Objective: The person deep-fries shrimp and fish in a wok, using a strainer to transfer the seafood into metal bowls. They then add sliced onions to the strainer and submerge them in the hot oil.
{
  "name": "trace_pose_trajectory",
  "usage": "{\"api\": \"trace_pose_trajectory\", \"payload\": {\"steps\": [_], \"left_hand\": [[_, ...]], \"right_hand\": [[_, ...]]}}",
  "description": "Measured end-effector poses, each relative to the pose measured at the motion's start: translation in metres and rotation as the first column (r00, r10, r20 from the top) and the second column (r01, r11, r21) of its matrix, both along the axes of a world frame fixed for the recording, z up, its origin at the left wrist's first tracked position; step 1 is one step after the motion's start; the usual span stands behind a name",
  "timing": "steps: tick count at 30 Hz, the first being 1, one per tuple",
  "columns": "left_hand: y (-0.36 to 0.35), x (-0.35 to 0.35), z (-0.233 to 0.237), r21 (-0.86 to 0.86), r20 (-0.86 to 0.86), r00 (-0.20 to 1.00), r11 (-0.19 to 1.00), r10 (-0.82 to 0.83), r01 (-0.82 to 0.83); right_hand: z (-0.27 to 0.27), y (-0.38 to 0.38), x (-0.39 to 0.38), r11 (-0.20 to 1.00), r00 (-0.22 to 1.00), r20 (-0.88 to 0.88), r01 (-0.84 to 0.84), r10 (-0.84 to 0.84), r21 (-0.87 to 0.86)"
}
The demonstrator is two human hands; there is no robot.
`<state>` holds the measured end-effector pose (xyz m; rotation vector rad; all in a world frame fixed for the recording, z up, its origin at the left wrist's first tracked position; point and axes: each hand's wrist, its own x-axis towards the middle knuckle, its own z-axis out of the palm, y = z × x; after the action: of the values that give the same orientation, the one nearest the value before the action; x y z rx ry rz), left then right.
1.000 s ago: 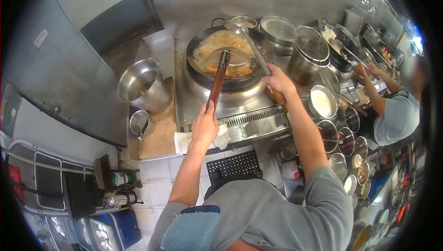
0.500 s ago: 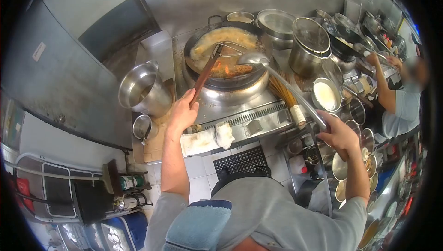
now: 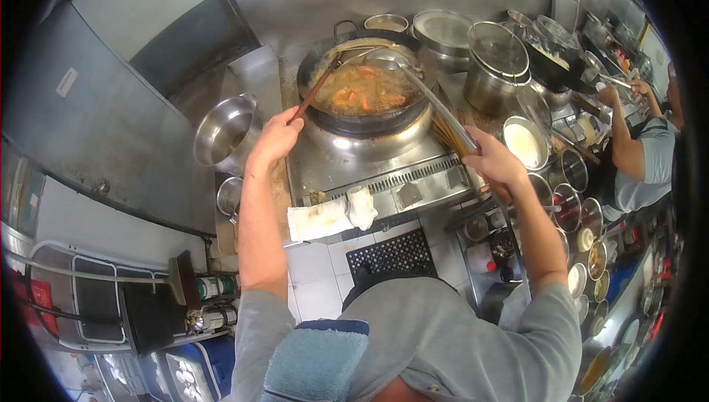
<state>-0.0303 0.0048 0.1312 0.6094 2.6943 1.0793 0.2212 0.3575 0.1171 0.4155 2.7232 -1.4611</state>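
My left hand (image 3: 279,138) is wrapped round the wooden handle of a wire strainer (image 3: 318,90), whose frame dips into the left and far part of a wok (image 3: 413,112). In my right hand (image 3: 496,157) is the long metal handle of a ladle (image 3: 439,104). The ladle's bowl lies at the far side of the wok, partly sunk in bubbling liquid. Orange-brown pieces of food (image 3: 360,99) float in the middle and near side of the wok. How much of the strainer is under the liquid cannot be seen.
A tall steel pot (image 3: 225,132) stands left of the stove. To the right are a stockpot (image 3: 487,92) with a sieve on top, a bowl of white liquid (image 3: 524,143) and a bundle of thin sticks (image 3: 447,136). A co-worker (image 3: 642,154) handles another wok at far right.
The ladle's bowl has moved from the wok's right side to its far side, and my right hand has moved forward and left. The strainer has shifted left; the food is spread out more.
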Motion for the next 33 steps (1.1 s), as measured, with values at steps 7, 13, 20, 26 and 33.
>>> {"api": "trace_pose_trajectory", "payload": {"steps": [7, 13, 20, 26, 33], "left_hand": [[0.000, -0.006, 0.032, 0.029, 0.201, 0.979, 0.999, -0.025, 0.020], [-0.013, -0.012, 0.028, 0.042, 0.251, 0.967, 0.998, -0.046, 0.037], [-0.013, -0.008, 0.025, 0.122, 0.293, 0.956, 0.993, -0.028, -0.008], [-0.010, -0.001, 0.034, 0.111, 0.311, 0.950, 0.994, -0.030, -0.005], [-0.012, -0.005, 0.032, 0.117, 0.326, 0.945, 0.993, -0.028, -0.011]], "right_hand": [[-0.035, 0.009, -0.067, 0.975, 1.000, -0.020, -0.016, 0.012, -0.223], [-0.034, 0.028, -0.072, 0.837, 0.998, 0.021, -0.031, 0.051, -0.546], [-0.016, 0.032, -0.045, 0.855, 0.989, 0.002, -0.125, 0.146, -0.503], [-0.013, 0.031, -0.028, 0.882, 0.991, -0.008, -0.120, 0.131, -0.455], [-0.015, 0.029, -0.007, 0.987, 0.985, -0.084, -0.143, 0.149, 0.072]]}}
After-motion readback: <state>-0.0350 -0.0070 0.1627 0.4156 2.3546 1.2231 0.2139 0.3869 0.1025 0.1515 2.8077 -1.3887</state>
